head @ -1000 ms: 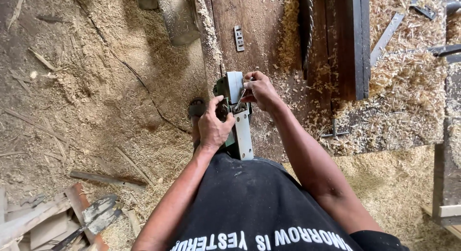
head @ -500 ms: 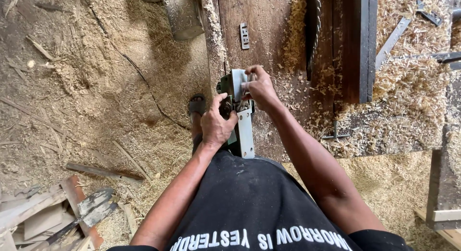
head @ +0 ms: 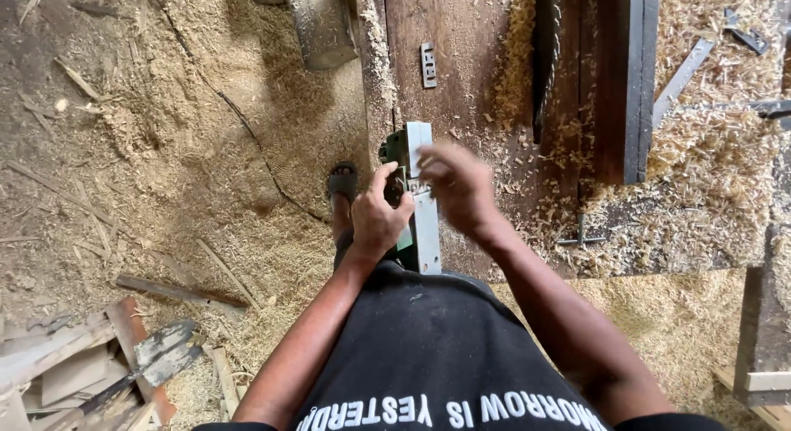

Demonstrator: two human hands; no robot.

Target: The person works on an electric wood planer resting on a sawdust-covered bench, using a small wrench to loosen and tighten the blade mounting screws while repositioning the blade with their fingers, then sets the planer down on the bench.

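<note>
Lifted since the earlier frame, right hand (head: 461, 188) hovers blurred, fingers loose, over the green electric planer (head: 416, 196); left hand (head: 377, 221) clasps its left side on the wooden counter (head: 470, 68).

An electric hand planer (head: 416, 196), green-bodied with a silver sole plate, is held on edge at the near side of a dark wooden tabletop (head: 470, 77). The left hand (head: 377, 221) is wrapped around the planer's green body in a closed grip. The right hand (head: 457, 188), blurred, is set against the upper part of the sole plate with fingers bent; whether it is closed on anything cannot be told. A small metal blade (head: 428, 65) lies on the tabletop beyond the planer. A sandalled foot (head: 342, 182) is seen on the sawdust-covered floor (head: 165, 151), just left of the left hand. Wood offcuts (head: 74, 365) are piled at lower left.
</note>
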